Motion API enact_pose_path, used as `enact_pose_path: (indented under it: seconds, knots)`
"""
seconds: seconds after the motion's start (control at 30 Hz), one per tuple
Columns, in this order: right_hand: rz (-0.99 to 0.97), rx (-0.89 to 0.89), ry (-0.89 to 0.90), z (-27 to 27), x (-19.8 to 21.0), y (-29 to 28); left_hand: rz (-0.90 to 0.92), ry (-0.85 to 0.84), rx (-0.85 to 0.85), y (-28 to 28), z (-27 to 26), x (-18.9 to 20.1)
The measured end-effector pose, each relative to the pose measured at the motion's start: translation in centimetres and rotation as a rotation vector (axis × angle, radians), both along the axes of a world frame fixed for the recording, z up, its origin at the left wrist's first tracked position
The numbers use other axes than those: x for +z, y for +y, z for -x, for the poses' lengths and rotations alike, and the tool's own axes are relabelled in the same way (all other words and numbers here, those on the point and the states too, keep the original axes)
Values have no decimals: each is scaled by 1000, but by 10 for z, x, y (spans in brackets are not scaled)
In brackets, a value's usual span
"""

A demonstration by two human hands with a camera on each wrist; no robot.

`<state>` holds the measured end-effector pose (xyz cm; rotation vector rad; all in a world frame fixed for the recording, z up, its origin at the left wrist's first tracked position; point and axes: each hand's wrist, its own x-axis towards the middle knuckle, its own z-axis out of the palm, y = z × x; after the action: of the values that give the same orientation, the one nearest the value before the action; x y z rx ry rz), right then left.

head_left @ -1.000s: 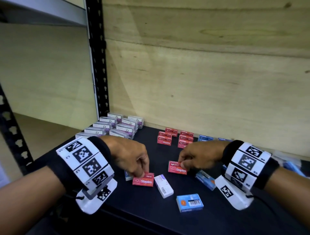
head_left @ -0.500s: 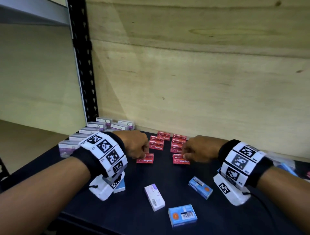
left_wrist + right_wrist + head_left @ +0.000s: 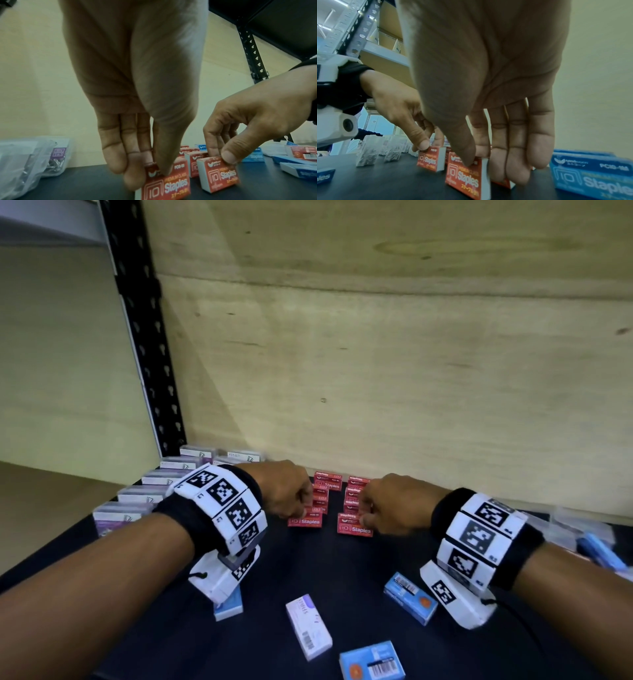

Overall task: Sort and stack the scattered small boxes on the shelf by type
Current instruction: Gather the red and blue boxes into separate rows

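Two rows of red staples boxes [image 3: 328, 485] stand on edge at the back of the black shelf [image 3: 342, 573]. My left hand [image 3: 298, 510] pinches a red staples box [image 3: 305, 520] from above, thumb in front and fingers behind, at the near end of the left row. In the left wrist view that box [image 3: 169, 185] stands on the shelf under the left hand [image 3: 150, 171]. My right hand [image 3: 364, 515] pinches a second red box [image 3: 354, 529] the same way at the near end of the right row. The right wrist view shows the right hand [image 3: 479, 159] over it [image 3: 467, 178].
White-and-purple boxes [image 3: 147, 498] line the back left. Near the front edge lie a loose white box [image 3: 308, 626], two blue boxes [image 3: 409, 597] [image 3: 371, 660] and a pale blue one [image 3: 227, 607]. More blue boxes [image 3: 599, 547] sit at the right. A plywood wall [image 3: 376, 371] closes the back.
Both hands have carried their red boxes from the middle of the shelf back to the near ends of the two red rows. The head view has tilted up.
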<state>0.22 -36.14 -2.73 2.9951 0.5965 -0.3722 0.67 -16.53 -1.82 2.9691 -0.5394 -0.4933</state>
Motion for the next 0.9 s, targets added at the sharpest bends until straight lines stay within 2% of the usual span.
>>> enact_pose_path:
  seconds: [0.17,0.3,0.5,0.67,0.9]
  knots:
    - [-7,-5,3,2,0,-3,-42,-41,-9,-3,0,-3]
    - [-2,2,-2,4,1,-2,-5,-50,18,-4,4,-4]
    - [-20,-5,-26,10,13,-17,-31,-146,13,-3,10,11]
    - [-27,-72,-27,22,26,-55,-23,-163,-58,-21,20,22]
    - [38,-223,-71,50,42,-144,-34,-138,-255,-83,33,23]
